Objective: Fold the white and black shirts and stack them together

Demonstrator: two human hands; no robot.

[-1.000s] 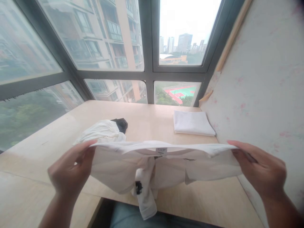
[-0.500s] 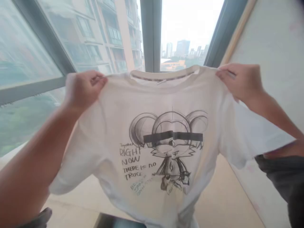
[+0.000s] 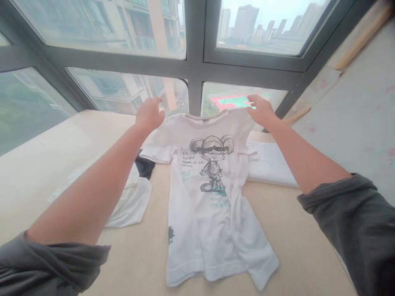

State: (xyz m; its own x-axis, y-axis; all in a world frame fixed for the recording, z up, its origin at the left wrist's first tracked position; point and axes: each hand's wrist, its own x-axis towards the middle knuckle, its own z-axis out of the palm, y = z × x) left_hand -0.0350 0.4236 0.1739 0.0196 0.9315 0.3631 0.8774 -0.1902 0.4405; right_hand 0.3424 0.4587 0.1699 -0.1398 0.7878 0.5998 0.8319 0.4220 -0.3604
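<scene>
At the T-shirt's shoulder edges are hands, grip unclear; tabletop flanks the hem.

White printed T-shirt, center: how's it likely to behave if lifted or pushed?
Likely floppy: the T-shirt shows soft ripples and an uneven hem. Probably light for its size, since the fabric looks thin. Pushed across the table, it would probably bunch rather than slide flat, as creases already run through its lower half.

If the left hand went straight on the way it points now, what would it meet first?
The left hand would probably meet the window first, though depth is unclear from this one view.
</scene>
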